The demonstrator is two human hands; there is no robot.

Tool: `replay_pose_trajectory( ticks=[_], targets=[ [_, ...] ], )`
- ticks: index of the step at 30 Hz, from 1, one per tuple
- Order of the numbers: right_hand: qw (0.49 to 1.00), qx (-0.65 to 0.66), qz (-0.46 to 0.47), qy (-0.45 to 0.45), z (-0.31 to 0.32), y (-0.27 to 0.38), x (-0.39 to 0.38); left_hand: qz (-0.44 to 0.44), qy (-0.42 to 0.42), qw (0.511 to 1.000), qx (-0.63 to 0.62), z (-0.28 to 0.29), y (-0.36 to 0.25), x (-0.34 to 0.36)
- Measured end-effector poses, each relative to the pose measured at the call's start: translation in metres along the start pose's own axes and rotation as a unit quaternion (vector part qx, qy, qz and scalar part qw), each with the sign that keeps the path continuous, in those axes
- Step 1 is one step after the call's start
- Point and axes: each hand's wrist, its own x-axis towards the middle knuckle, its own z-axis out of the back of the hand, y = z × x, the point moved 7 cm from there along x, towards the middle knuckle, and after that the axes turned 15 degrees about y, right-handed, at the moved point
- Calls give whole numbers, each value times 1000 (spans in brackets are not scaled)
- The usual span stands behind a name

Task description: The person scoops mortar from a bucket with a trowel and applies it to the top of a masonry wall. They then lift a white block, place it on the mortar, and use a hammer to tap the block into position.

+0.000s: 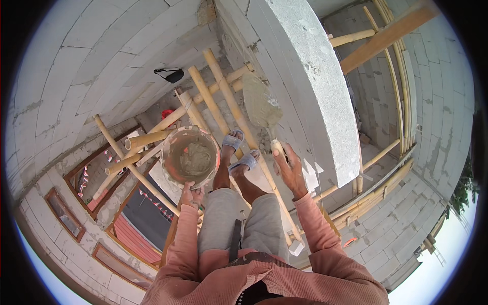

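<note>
My left hand [191, 195] grips the near rim of a round bucket [164, 161]. Grey wet mortar [197, 158] lies in the bottom of it. Closed around a pale handle, my right hand [291, 172] holds a trowel [260, 104] with its blade pointing away from me. Mortar coats the blade, which is beside the face of a block wall [310, 76] on my right. The fingers under the bucket rim are partly hidden.
Bamboo scaffold poles [223, 89] cross below my sandalled feet [243, 160], with gaps down to a lower level. A black pouch [172, 75] hangs at the far wall. Wooden window frames [109, 229] stand at the left. A brown beam [384, 38] crosses the upper right.
</note>
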Motion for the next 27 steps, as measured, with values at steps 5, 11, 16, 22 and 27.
replay_pose_trajectory(
  ticks=[5, 11, 16, 22, 27],
  targets=[
    [996, -58, 68, -12, 8, 35, -68, -4, 81, 993, 85, -79, 8, -32],
    [938, -312, 152, -20, 28, 17, -121, -70, 105, 938, 324, -126, 13, -66],
    [861, -506, 48, -1, 9, 57, -131, -111, 163, 876, 440, -212, 18, -141],
    [845, -532, 27, 47, -24, 84, -140, -212, 193, 728, 623, -237, 29, -158],
    [890, -413, 168, 98, 2, 96, -150, -223, 166, 705, 652, -259, 37, -180]
  ],
)
